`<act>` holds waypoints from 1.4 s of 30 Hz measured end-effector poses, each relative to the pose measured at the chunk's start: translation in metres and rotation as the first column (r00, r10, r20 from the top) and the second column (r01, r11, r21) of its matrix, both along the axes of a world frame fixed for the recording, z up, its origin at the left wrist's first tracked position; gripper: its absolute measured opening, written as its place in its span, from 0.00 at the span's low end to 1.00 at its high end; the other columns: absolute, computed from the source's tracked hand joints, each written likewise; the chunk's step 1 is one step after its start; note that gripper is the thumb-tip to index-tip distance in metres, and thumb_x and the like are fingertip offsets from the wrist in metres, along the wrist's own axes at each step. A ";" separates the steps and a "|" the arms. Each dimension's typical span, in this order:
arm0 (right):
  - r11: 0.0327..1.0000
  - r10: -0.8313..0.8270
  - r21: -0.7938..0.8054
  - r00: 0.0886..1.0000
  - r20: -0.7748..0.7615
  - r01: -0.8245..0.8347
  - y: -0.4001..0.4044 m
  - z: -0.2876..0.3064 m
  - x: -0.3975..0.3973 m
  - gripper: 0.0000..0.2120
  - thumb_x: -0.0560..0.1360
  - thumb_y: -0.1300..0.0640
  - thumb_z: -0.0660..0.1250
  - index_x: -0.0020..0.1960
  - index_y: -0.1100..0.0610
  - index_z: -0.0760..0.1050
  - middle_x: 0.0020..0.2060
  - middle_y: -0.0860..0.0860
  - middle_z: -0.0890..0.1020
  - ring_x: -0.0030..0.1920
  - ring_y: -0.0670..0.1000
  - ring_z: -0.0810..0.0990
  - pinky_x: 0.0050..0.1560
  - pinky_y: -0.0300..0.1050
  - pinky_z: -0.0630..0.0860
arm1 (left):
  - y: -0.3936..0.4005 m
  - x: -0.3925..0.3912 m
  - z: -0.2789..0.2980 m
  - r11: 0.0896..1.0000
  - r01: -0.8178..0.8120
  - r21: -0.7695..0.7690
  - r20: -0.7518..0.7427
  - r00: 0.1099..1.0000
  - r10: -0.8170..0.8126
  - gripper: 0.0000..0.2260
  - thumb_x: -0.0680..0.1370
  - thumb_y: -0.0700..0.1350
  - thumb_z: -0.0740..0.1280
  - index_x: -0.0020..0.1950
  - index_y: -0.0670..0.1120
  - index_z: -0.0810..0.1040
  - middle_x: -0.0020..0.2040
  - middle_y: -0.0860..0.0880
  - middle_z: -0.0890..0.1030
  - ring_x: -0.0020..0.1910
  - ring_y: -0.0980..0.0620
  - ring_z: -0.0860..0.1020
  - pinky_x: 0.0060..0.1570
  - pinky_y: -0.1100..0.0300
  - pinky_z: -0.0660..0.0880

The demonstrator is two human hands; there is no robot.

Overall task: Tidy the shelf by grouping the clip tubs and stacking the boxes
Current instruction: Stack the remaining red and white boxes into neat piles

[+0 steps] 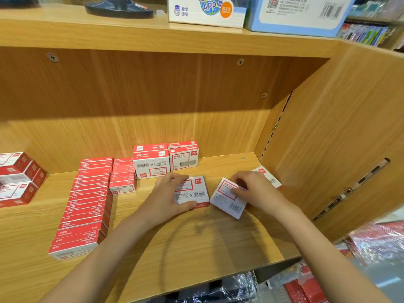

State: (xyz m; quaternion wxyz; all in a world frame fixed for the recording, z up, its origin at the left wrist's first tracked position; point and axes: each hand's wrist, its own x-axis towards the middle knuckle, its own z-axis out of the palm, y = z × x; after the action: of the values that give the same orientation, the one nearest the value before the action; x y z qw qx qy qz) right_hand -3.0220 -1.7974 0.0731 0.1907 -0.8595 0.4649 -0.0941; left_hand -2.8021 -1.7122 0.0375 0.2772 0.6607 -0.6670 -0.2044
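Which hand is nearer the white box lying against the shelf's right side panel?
The right hand. It grips a tilted staple box just in front of that white box, nearly touching it. The left hand holds another staple box farther left.

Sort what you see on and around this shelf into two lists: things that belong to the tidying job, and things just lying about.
Job:
left hand gripping a flat white staple box
right hand gripping a tilted staple box
loose box by the side wall
standing box pair
red box rows

Lying about:
blue carton and black stand on the upper shelf
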 end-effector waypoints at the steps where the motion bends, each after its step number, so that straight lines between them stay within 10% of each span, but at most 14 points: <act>1: 1.000 -0.009 -0.030 1.000 0.027 0.009 0.000 0.002 -0.001 0.06 0.74 0.57 0.66 0.50 0.56 0.78 0.45 0.51 0.80 0.43 0.48 0.76 0.44 0.42 0.72 | 0.000 0.000 0.000 1.000 0.002 0.000 0.001 1.000 -0.002 0.32 0.70 0.55 0.71 0.70 0.50 0.64 0.62 0.54 0.66 0.60 0.58 0.61 0.59 0.67 0.59; 4: 0.972 -0.128 -0.185 0.988 0.088 0.142 -0.006 0.011 -0.014 0.09 0.75 0.58 0.64 0.53 0.60 0.78 0.50 0.54 0.80 0.51 0.53 0.76 0.52 0.45 0.72 | 0.000 0.000 0.000 1.000 0.006 -0.002 0.001 1.000 -0.006 0.32 0.70 0.55 0.71 0.71 0.49 0.64 0.61 0.54 0.65 0.60 0.59 0.60 0.59 0.67 0.58; 8: 0.967 -0.246 -0.160 0.897 -0.366 0.200 -0.010 0.010 -0.022 0.16 0.77 0.50 0.61 0.58 0.61 0.72 0.56 0.58 0.75 0.59 0.58 0.68 0.56 0.50 0.69 | 0.001 0.001 0.001 1.000 0.006 0.005 -0.015 1.000 -0.006 0.32 0.70 0.55 0.72 0.70 0.50 0.64 0.61 0.54 0.66 0.60 0.58 0.61 0.58 0.67 0.58; 11: 0.963 -0.266 -0.072 0.886 -0.380 0.258 -0.009 0.004 -0.020 0.18 0.78 0.49 0.58 0.64 0.58 0.66 0.60 0.58 0.73 0.61 0.60 0.67 0.58 0.52 0.68 | 0.001 0.001 0.002 1.000 0.009 0.008 -0.014 1.000 -0.009 0.32 0.70 0.55 0.72 0.70 0.50 0.64 0.61 0.53 0.66 0.60 0.58 0.61 0.57 0.67 0.58; 19: 0.936 -0.328 0.086 0.935 -0.136 0.341 -0.022 0.008 -0.014 0.22 0.64 0.48 0.75 0.52 0.50 0.68 0.50 0.52 0.67 0.56 0.57 0.70 0.51 0.48 0.64 | 0.001 0.001 0.003 1.000 -0.008 0.021 0.003 1.000 0.007 0.32 0.70 0.56 0.71 0.71 0.49 0.64 0.62 0.52 0.67 0.62 0.55 0.63 0.61 0.64 0.61; 24: 0.992 -0.086 -0.081 0.985 0.151 0.099 -0.016 0.018 0.002 0.32 0.61 0.51 0.77 0.59 0.48 0.65 0.58 0.47 0.65 0.59 0.47 0.63 0.58 0.45 0.64 | 0.003 0.000 0.012 0.999 -0.040 -0.026 -0.123 0.992 0.036 0.27 0.71 0.58 0.67 0.66 0.48 0.71 0.60 0.54 0.70 0.61 0.57 0.67 0.61 0.64 0.64; 31: 0.908 0.409 -0.227 0.863 0.298 -0.352 0.010 0.026 0.056 0.39 0.62 0.54 0.78 0.68 0.55 0.63 0.65 0.49 0.67 0.66 0.42 0.63 0.65 0.28 0.58 | 0.001 0.008 0.035 0.990 -0.099 0.098 -0.682 0.718 0.139 0.13 0.74 0.39 0.67 0.58 0.40 0.74 0.41 0.51 0.82 0.41 0.56 0.80 0.43 0.63 0.77; 34: 0.971 0.123 0.108 0.834 0.537 -0.212 0.012 0.034 0.063 0.42 0.61 0.52 0.78 0.69 0.48 0.60 0.63 0.38 0.64 0.58 0.34 0.68 0.55 0.25 0.67 | 0.013 0.018 0.035 0.990 -0.111 0.089 -0.773 0.619 0.139 0.15 0.75 0.37 0.65 0.60 0.40 0.72 0.47 0.46 0.83 0.45 0.53 0.81 0.44 0.62 0.78; 37: 0.909 0.012 0.311 0.765 0.644 -0.277 0.011 0.033 0.073 0.21 0.64 0.58 0.76 0.54 0.49 0.73 0.51 0.44 0.78 0.47 0.42 0.77 0.48 0.35 0.76 | 0.023 0.021 0.035 0.989 -0.146 0.023 -0.871 0.483 0.091 0.16 0.74 0.31 0.64 0.58 0.44 0.71 0.49 0.48 0.82 0.46 0.53 0.82 0.43 0.61 0.79; 42: 0.964 0.266 -0.130 0.811 0.521 -0.232 0.015 0.031 0.095 0.15 0.67 0.60 0.74 0.54 0.56 0.79 0.48 0.43 0.78 0.51 0.44 0.76 0.52 0.31 0.72 | 0.030 0.044 0.039 0.956 -0.272 -0.112 -0.809 0.583 0.071 0.20 0.67 0.31 0.71 0.53 0.47 0.71 0.49 0.48 0.80 0.46 0.56 0.81 0.44 0.64 0.77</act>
State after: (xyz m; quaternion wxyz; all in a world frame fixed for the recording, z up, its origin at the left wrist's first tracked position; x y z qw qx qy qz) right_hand -2.9268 -1.7825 0.1036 0.2969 -0.8579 0.2739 -0.3176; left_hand -2.7583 -1.6823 0.0761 0.6365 0.5255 -0.4238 -0.3731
